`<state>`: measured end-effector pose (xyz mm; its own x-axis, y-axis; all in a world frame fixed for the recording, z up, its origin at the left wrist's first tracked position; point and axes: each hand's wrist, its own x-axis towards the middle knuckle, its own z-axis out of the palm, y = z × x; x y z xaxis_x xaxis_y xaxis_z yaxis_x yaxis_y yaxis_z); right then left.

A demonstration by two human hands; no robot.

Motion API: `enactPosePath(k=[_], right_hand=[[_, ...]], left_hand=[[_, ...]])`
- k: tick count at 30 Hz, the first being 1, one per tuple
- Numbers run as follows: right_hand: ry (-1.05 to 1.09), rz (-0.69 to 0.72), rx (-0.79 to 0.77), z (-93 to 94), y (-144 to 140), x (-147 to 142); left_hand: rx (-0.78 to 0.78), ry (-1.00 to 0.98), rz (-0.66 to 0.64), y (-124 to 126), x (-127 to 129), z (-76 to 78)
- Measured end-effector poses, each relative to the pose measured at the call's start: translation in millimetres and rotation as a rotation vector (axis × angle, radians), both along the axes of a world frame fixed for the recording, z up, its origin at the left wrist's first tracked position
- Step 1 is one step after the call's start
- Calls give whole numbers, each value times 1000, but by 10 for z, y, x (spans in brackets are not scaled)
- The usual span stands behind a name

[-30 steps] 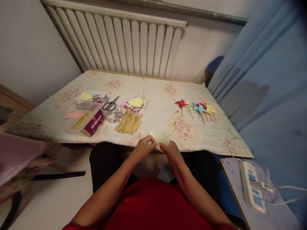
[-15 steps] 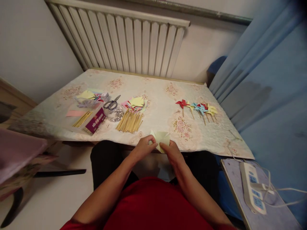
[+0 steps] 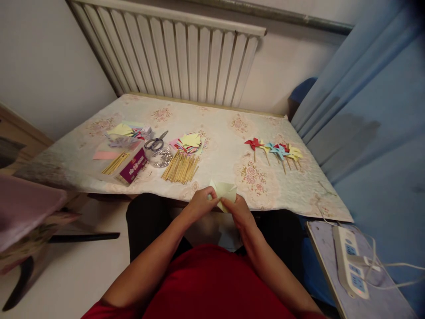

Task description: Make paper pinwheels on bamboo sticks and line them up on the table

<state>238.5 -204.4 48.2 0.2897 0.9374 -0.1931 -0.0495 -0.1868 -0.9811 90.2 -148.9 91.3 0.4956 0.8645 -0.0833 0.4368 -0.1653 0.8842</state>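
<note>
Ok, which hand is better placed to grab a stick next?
Probably the left hand: the stick pile lies on its side, farther from the right hand. Both hold the pale paper, though.

Just wearing a plain deep red top (image 3: 206, 283) tbh, with short sleeves (image 3: 113, 313) in the same red. Forearms (image 3: 166, 248) are bare, and so are my left hand (image 3: 200, 204) and right hand (image 3: 241, 211). Bottoms (image 3: 144, 228) are black, kinda matte, pretty plain looking.

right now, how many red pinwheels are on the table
2 visible: one red pinwheel at the group's left end, a second red pinwheel farther right, partly behind blue pinwheels. Others may be hidden there.
</note>
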Motion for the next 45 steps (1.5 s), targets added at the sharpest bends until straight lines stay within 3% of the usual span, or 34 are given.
enactPosePath(k=[13, 17, 22, 25, 28, 31, 35, 45], right_hand=[[-87, -36, -8, -49, 8, -1], [-33, -92, 26, -14, 16, -38], [-1, -218, 15, -19, 58, -55], [-5, -247, 23, -48, 82, -64], [22, -280, 38, -49, 93, -115], [120, -329, 97, -24, 94, -203], [257, -344, 143, 14, 90, -296], [346, -309, 111, 28, 42, -322]], left_hand=[[47, 38, -6, -13, 35, 15], [35, -96, 153, -26, 66, -98], [-157, -476, 294, -127, 110, -260], [-380, -645, 345, -219, 142, -283], [-606, -753, 349, -295, 197, -276], [-690, -849, 315, -332, 274, -262], [-666, -954, 336, -330, 368, -238], [-545, -864, 443, -323, 391, -205]])
